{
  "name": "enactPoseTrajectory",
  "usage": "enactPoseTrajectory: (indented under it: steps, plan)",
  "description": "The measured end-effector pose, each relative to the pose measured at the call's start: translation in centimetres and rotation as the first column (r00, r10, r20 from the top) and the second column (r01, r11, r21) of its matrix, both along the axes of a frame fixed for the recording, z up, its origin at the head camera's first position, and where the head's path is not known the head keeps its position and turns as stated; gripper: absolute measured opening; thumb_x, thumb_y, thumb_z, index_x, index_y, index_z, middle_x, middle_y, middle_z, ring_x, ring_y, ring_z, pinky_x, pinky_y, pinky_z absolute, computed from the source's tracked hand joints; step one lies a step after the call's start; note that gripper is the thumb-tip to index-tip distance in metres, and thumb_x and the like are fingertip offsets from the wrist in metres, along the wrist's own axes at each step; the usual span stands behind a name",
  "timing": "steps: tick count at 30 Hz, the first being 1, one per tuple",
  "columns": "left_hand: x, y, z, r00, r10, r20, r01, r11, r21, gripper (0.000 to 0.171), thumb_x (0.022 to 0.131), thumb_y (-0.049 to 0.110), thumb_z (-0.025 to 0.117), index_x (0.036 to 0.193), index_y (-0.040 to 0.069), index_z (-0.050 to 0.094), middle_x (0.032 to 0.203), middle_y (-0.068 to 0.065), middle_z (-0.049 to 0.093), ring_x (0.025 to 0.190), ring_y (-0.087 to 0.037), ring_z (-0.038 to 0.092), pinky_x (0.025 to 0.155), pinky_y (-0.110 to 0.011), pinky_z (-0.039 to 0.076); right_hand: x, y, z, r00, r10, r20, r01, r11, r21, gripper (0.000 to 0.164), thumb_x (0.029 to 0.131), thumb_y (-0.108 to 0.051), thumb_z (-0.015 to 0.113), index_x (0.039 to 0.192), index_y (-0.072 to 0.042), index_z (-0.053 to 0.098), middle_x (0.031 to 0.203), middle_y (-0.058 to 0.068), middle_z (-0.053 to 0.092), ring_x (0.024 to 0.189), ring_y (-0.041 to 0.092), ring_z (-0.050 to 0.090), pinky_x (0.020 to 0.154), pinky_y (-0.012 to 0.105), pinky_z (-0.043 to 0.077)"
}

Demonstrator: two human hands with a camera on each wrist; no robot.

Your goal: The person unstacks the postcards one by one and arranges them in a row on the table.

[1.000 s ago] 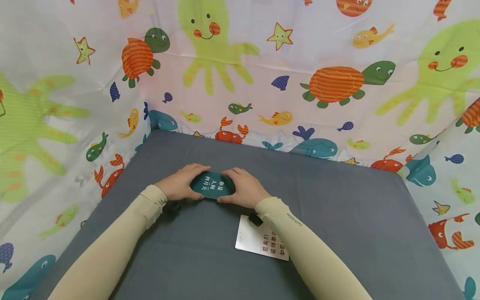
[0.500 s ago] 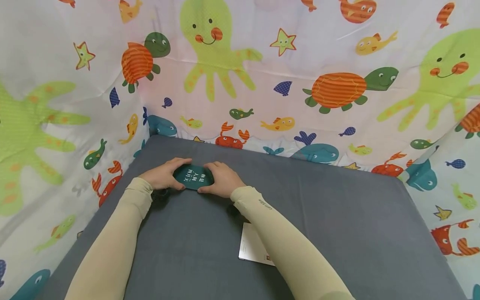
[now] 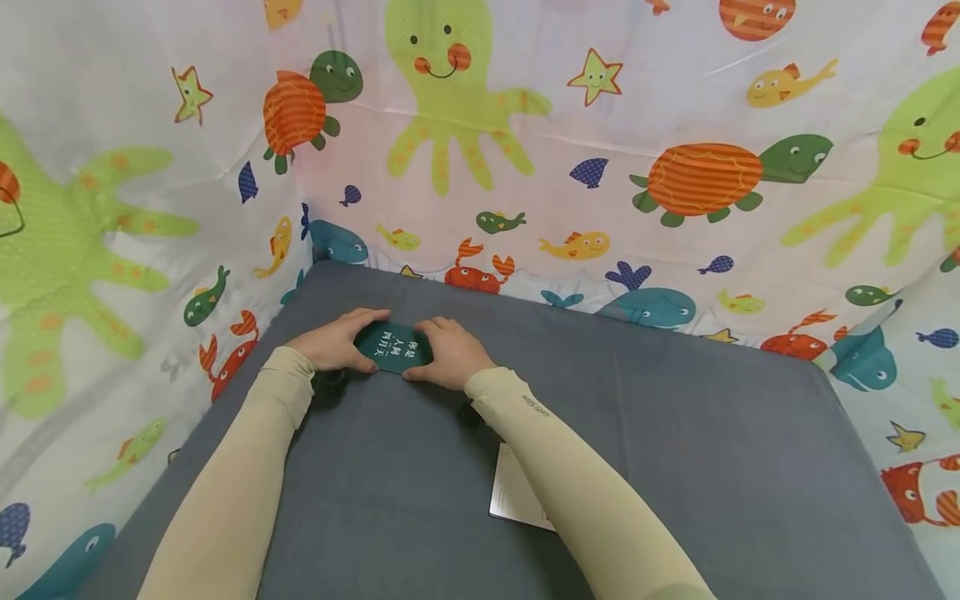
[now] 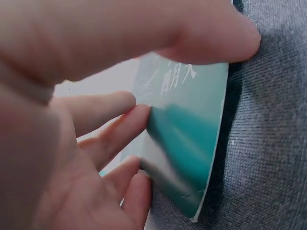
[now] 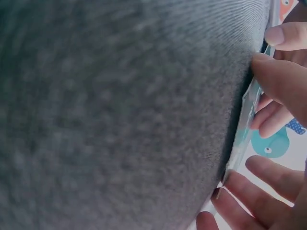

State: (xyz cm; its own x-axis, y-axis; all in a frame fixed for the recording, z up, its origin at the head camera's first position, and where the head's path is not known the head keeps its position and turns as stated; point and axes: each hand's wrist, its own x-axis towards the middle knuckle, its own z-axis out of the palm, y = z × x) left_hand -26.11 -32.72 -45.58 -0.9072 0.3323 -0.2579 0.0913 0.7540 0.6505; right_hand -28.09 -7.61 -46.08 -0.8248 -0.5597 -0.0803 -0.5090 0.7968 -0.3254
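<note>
Green card (image 3: 394,348) is pinched between left hand (image 3: 333,342) and right hand (image 3: 457,357), at or just above cloth (image 3: 420,483), far left — contact unclear; could be bowed by uneven squeezing.

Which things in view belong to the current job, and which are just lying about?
In the job:
- green card, held at its edges
- left hand
- right hand

Apparently just there:
- white card, untouched by either hand, partly hidden by the right sleeve
- grey cloth
- sea-animal curtain
</note>
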Motion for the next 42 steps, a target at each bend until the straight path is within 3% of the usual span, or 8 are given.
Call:
enactPoseTrajectory:
  steps: [7,10,13,18,22,25,31,42]
  plan:
    - [0.4,1.7,0.9,0.997,0.003,-0.071,-0.008,0.998,-0.066,0.117,0.081,0.027,0.088,0.173,0.009,0.018,0.180,-0.018,0.017,0.166,-0.046,0.011,0.130,-0.071,0.021,1.1,2.8,1.2,0.999,-0.043,0.017,0.043,0.999,-0.020,0.100,0.086,-0.066,0.081,0.165,-0.018,0.043,0.169,0.007,0.044,0.150,0.027,0.049,0.123,0.048,0.048]
    - [0.6,3.7,1.2,0.989,-0.012,-0.145,-0.007,0.992,-0.129,0.123,0.079,0.034,0.089,0.174,0.007,0.015,0.180,-0.018,0.019,0.168,-0.046,0.007,0.131,-0.073,0.016,2.6,5.3,2.3,0.998,-0.058,0.008,0.058,0.998,-0.029,0.100,0.087,-0.064,0.082,0.166,-0.019,0.042,0.172,0.007,0.041,0.156,0.029,0.044,0.125,0.052,0.045]
    - [1.2,6.8,1.6,0.976,-0.080,-0.204,0.046,0.985,-0.167,0.125,0.080,0.042,0.090,0.174,0.010,0.014,0.181,-0.017,0.019,0.169,-0.043,0.007,0.132,-0.072,0.016,4.7,8.4,3.2,0.999,-0.046,-0.014,0.046,0.999,-0.011,0.097,0.088,-0.063,0.083,0.165,-0.017,0.045,0.171,0.008,0.042,0.157,0.031,0.044,0.125,0.053,0.044]
    - [5.2,13.7,3.3,0.933,-0.287,-0.217,0.260,0.954,-0.147,0.124,0.081,0.051,0.089,0.174,0.012,0.018,0.179,-0.014,0.025,0.167,-0.038,0.020,0.132,-0.066,0.024,9.1,14.4,3.6,0.999,-0.022,-0.031,0.022,1.000,0.004,0.095,0.088,-0.064,0.083,0.162,-0.014,0.050,0.168,0.011,0.047,0.154,0.034,0.049,0.124,0.054,0.046]
    - [9.0,18.5,3.3,0.872,-0.449,-0.194,0.422,0.891,-0.167,0.125,0.079,0.056,0.091,0.173,0.011,0.022,0.174,-0.011,0.038,0.162,-0.033,0.036,0.131,-0.059,0.033,12.8,19.1,3.1,0.998,-0.059,0.000,0.059,0.998,-0.032,0.096,0.084,-0.063,0.087,0.160,-0.015,0.053,0.165,0.010,0.051,0.152,0.032,0.051,0.121,0.055,0.048]
    - [10.8,20.6,2.6,0.836,-0.522,-0.166,0.485,0.847,-0.219,0.127,0.077,0.059,0.092,0.173,0.009,0.025,0.171,-0.008,0.043,0.159,-0.029,0.041,0.128,-0.055,0.038,15.4,22.0,2.4,0.996,-0.091,0.020,0.091,0.995,-0.042,0.099,0.079,-0.062,0.092,0.158,-0.016,0.056,0.163,0.007,0.053,0.150,0.030,0.053,0.118,0.055,0.051]
    - [12.4,21.7,2.3,0.825,-0.543,-0.157,0.479,0.819,-0.316,0.123,0.075,0.055,0.096,0.170,0.011,0.032,0.165,-0.005,0.048,0.152,-0.024,0.048,0.123,-0.050,0.045,18.3,24.7,1.1,0.998,-0.055,0.008,0.055,0.996,-0.070,0.102,0.072,-0.058,0.097,0.159,-0.024,0.055,0.163,0.005,0.054,0.148,0.030,0.054,0.114,0.057,0.052]
    - [13.0,22.9,2.3,0.762,-0.597,-0.253,0.462,0.773,-0.435,0.103,0.078,0.052,0.093,0.160,0.009,0.048,0.149,-0.004,0.062,0.133,-0.022,0.062,0.109,-0.042,0.056,19.1,25.5,0.2,0.997,-0.044,-0.066,0.033,0.988,-0.152,0.085,0.077,-0.047,0.098,0.152,-0.032,0.062,0.151,-0.009,0.062,0.138,0.018,0.061,0.110,0.046,0.057]
